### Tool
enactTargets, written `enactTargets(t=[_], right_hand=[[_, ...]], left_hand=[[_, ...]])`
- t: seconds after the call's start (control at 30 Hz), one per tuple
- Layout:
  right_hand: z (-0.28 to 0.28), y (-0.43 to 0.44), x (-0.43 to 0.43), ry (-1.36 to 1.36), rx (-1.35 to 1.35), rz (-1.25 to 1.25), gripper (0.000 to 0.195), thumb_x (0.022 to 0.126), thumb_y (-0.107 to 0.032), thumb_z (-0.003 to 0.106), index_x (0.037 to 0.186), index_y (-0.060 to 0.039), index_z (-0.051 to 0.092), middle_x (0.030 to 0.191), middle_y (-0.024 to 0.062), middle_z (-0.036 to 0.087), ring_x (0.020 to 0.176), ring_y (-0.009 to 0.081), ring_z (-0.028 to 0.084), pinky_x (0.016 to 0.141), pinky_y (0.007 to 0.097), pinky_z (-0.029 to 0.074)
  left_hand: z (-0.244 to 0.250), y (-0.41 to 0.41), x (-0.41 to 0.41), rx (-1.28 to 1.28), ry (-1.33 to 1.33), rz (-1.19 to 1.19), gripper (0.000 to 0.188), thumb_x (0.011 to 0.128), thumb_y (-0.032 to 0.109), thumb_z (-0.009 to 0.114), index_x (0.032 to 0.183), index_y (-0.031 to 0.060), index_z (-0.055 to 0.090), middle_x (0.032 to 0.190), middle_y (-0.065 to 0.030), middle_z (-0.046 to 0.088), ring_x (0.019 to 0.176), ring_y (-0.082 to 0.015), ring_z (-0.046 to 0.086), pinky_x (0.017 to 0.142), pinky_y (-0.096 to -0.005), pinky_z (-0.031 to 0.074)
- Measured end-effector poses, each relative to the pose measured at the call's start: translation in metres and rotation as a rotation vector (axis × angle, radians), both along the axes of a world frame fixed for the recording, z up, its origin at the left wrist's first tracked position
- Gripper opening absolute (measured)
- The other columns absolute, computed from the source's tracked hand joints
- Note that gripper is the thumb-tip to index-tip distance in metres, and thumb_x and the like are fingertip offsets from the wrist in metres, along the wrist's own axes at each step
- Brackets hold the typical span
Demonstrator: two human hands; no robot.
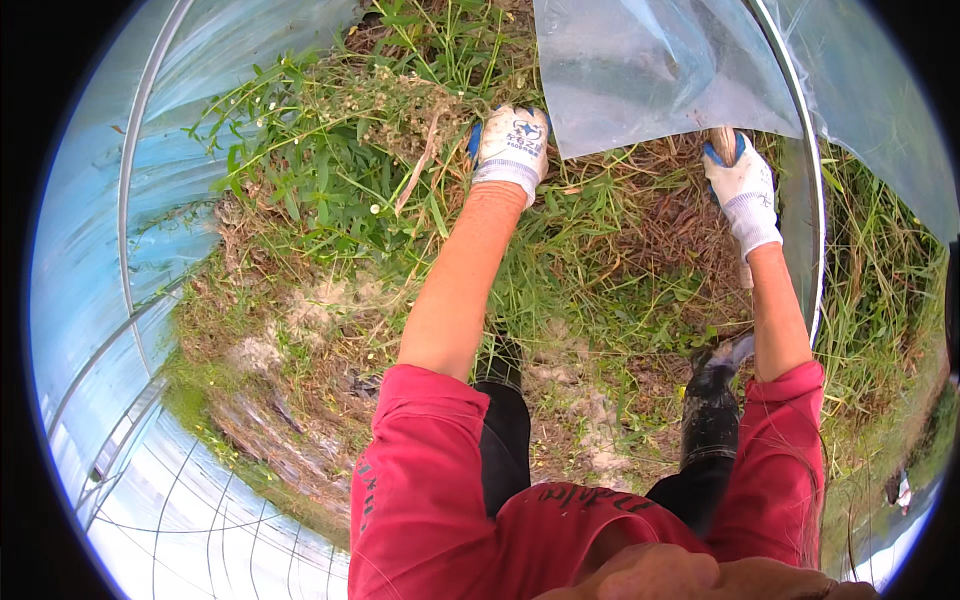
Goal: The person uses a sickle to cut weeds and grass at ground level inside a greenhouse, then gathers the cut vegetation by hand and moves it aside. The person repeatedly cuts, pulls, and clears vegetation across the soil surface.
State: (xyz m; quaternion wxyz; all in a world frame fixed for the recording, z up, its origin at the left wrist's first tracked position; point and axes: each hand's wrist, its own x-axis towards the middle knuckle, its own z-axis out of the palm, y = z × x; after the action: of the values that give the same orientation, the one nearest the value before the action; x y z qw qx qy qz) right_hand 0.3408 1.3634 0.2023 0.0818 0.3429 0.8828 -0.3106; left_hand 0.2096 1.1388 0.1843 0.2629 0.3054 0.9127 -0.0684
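Note:
My left hand (pixel 514 146), in a white knit glove with blue coating, is closed among the green weeds (pixel 322 161). Stems bunch up beside its thumb, and its fingertips are hidden. In a matching glove, my right hand (pixel 742 180) grips a wooden handle (pixel 724 144). One end of the handle shows above the thumb, and a pale length emerges below the wrist near the forearm. Whatever tool head it has is not visible. A loose flap of clear plastic sheeting (pixel 667 82) hangs just above the right hand, its lower edge close to the handle.
A curved metal greenhouse hoop (pixel 814 187) stands right of my right hand. Plastic film on another hoop (pixel 129 180) curves along the left. Dry cut grass (pixel 667 232) covers the ground between my hands. A muddy black boot (pixel 709 412) stands below. Tall grass (pixel 877 277) grows outside, right.

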Motion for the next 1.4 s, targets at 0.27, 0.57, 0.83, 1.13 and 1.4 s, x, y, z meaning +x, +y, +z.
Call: enactTargets(t=[0.27, 0.57, 0.83, 1.13, 1.4], right_hand=[[0.038, -0.017, 0.184, -0.144, -0.017, -0.111, 0.022, 0.070, -0.005, 0.064, 0.090, -0.0010, 0.054, 0.074, 0.0053, 0.057, 0.063, 0.0116, 0.050, 0.062, 0.0273, 0.044], [0.006, -0.018, 0.123, -0.011, -0.053, -0.078, 0.025, 0.073, -0.011, 0.064, 0.093, -0.0007, 0.054, 0.074, 0.0081, 0.058, 0.063, 0.0139, 0.051, 0.063, 0.0280, 0.044], [0.077, -0.012, 0.181, -0.294, 0.137, 0.087, 0.026, 0.068, -0.016, 0.066, 0.089, -0.0048, 0.054, 0.070, 0.0146, 0.057, 0.063, 0.0288, 0.058, 0.061, 0.0324, 0.046], [0.031, -0.088, -0.126, 0.022, 0.141, 0.392, 0.036, 0.073, -0.029, 0.060, 0.099, -0.0063, 0.052, 0.085, 0.0193, 0.059, 0.083, 0.0361, 0.055, 0.072, 0.0389, 0.044], [0.005, -0.043, 0.028, -0.069, 0.029, 0.189, 0.025, 0.072, -0.019, 0.063, 0.089, -0.0040, 0.053, 0.073, 0.0162, 0.058, 0.066, 0.0304, 0.058, 0.062, 0.0353, 0.045]], left_hand=[[-0.014, -0.057, 0.078, -0.241, -0.345, 0.006, 0.049, 0.071, 0.033, 0.063, 0.110, 0.0059, 0.052, 0.105, -0.0105, 0.058, 0.103, -0.0242, 0.051, 0.089, -0.0327, 0.041], [-0.026, -0.068, 0.103, -0.113, -0.338, 0.156, 0.047, 0.070, 0.041, 0.062, 0.100, 0.0057, 0.058, 0.101, -0.0118, 0.060, 0.095, -0.0243, 0.057, 0.082, -0.0334, 0.045], [-0.004, -0.125, 0.118, -0.262, -0.461, 0.256, 0.060, 0.071, 0.046, 0.060, 0.114, 0.0051, 0.050, 0.099, -0.0118, 0.061, 0.090, -0.0241, 0.058, 0.081, -0.0327, 0.045], [0.022, -0.080, 0.043, 0.002, 0.007, 0.287, 0.078, 0.062, 0.045, 0.068, 0.125, 0.0086, 0.040, 0.121, -0.0109, 0.046, 0.116, -0.0272, 0.039, 0.095, -0.0394, 0.031], [0.001, -0.070, -0.079, -0.053, 0.276, 0.223, 0.089, 0.067, 0.040, 0.067, 0.136, 0.0087, 0.020, 0.133, -0.0179, 0.030, 0.117, -0.0304, 0.038, 0.093, -0.0396, 0.034]])
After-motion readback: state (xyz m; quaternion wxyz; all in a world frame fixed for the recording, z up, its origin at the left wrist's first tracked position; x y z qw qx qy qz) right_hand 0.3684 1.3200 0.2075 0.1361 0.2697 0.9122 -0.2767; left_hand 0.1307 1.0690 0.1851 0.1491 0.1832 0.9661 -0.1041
